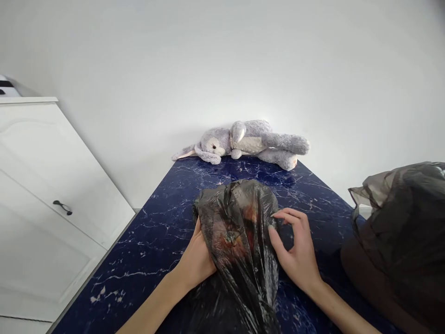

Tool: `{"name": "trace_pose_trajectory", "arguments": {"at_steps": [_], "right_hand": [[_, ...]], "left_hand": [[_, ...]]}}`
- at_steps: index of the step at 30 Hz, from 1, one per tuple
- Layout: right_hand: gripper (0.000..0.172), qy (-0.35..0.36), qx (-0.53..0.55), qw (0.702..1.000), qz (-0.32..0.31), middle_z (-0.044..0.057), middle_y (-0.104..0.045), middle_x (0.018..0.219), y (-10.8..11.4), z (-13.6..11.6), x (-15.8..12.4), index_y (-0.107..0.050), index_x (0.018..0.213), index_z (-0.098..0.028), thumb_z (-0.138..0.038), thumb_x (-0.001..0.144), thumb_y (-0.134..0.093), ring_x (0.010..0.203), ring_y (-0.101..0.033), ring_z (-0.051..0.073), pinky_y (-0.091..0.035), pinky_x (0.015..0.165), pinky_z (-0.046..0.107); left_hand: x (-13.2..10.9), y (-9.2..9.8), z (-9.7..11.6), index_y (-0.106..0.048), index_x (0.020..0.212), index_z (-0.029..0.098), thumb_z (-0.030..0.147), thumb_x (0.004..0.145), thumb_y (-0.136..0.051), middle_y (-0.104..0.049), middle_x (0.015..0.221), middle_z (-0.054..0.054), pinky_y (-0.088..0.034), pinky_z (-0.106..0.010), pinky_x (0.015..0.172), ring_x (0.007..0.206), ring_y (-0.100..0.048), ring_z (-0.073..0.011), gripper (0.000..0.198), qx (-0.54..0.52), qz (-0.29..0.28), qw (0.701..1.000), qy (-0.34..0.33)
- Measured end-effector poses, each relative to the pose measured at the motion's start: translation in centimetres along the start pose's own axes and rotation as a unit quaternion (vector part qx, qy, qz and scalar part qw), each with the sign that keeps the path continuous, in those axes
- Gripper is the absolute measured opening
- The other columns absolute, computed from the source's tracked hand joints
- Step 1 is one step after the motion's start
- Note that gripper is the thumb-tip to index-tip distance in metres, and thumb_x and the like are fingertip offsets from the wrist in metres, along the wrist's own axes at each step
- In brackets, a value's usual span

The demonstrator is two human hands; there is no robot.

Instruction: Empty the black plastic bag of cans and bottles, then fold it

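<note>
Head, left hand (197, 260) gripping bag (239, 227); right hand (297, 250) cupped

Left grip (197, 257), right grip (302, 262) bare; slim fingers (290, 216) (right thumbnail (271, 228) visible), bare forearms (158, 304).

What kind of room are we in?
Probably a room in a home, maybe a bedroom, though I can't be sure. A plush bunny lies on a blue marble-patterned table, and a white cupboard stands at the left.
</note>
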State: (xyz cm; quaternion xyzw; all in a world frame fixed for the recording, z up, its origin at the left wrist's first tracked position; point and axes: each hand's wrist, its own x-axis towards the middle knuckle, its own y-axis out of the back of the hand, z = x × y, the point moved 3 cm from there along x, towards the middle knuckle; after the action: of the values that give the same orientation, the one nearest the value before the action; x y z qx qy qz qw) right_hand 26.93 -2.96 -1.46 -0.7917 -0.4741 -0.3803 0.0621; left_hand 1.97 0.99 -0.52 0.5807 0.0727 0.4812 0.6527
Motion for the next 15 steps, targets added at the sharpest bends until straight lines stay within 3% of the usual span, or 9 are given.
{"name": "trace_pose_trajectory", "arguments": {"at_steps": [2, 4, 9, 12, 15], "right_hand": [[0.018, 0.072, -0.032, 0.996, -0.031, 0.010, -0.056, 0.122, -0.1, -1.1, -0.2, -0.059, 0.121, -0.027, -0.025, 0.103, -0.059, 0.118, -0.057, 0.028, -0.046, 0.101, 0.049], [0.020, 0.090, -0.035, 0.994, -0.048, 0.010, -0.056, 0.121, -0.3, -1.5, -0.5, -0.057, 0.124, -0.028, -0.021, 0.104, -0.056, 0.116, -0.058, 0.027, -0.047, 0.100, 0.048], [0.013, 0.044, -0.012, 0.998, -0.051, 0.009, -0.057, 0.117, -0.6, -0.8, -0.6, -0.058, 0.118, -0.027, -0.023, 0.107, -0.053, 0.109, -0.059, 0.027, -0.049, 0.093, 0.046], [0.011, 0.014, 0.003, 0.999, -0.053, 0.009, -0.057, 0.115, -0.7, -0.2, -0.5, -0.058, 0.118, -0.026, -0.026, 0.108, -0.052, 0.100, -0.059, 0.025, -0.050, 0.088, 0.044], [0.013, 0.004, 0.014, 0.998, -0.059, 0.009, -0.057, 0.114, -0.8, 0.1, -0.6, -0.058, 0.119, -0.026, -0.026, 0.108, -0.053, 0.100, -0.058, 0.025, -0.051, 0.086, 0.042]], "left_hand": [[0.0, 0.0, 0.0, -0.063, 0.149, 0.041, 0.048, 0.100, -0.068, -0.066, 0.153, 0.000, -0.011, -0.067, 0.136, 0.151, -0.051, -0.0360, 0.050, -0.002, -0.024, 0.999, -0.039], [0.1, 0.6, -0.3, -0.065, 0.148, 0.035, 0.047, 0.096, -0.072, -0.063, 0.156, -0.004, -0.009, -0.070, 0.134, 0.152, -0.048, -0.0396, 0.053, -0.034, -0.011, 0.999, -0.025], [0.6, 3.2, -3.2, -0.072, 0.135, 0.023, 0.051, 0.077, -0.085, -0.070, 0.145, -0.014, -0.052, -0.061, 0.115, 0.132, -0.066, -0.0431, 0.066, -0.200, 0.064, 0.964, 0.164], [1.0, 4.9, -5.2, -0.067, 0.137, 0.019, 0.053, 0.076, -0.082, -0.071, 0.143, -0.015, -0.055, -0.057, 0.111, 0.130, -0.067, -0.0424, 0.071, -0.224, 0.081, 0.948, 0.210], [1.0, 6.1, -7.3, -0.074, 0.126, 0.017, 0.054, 0.074, -0.081, -0.079, 0.127, -0.013, -0.060, -0.053, 0.103, 0.119, -0.072, -0.0417, 0.064, -0.263, 0.047, 0.930, 0.251]]}}
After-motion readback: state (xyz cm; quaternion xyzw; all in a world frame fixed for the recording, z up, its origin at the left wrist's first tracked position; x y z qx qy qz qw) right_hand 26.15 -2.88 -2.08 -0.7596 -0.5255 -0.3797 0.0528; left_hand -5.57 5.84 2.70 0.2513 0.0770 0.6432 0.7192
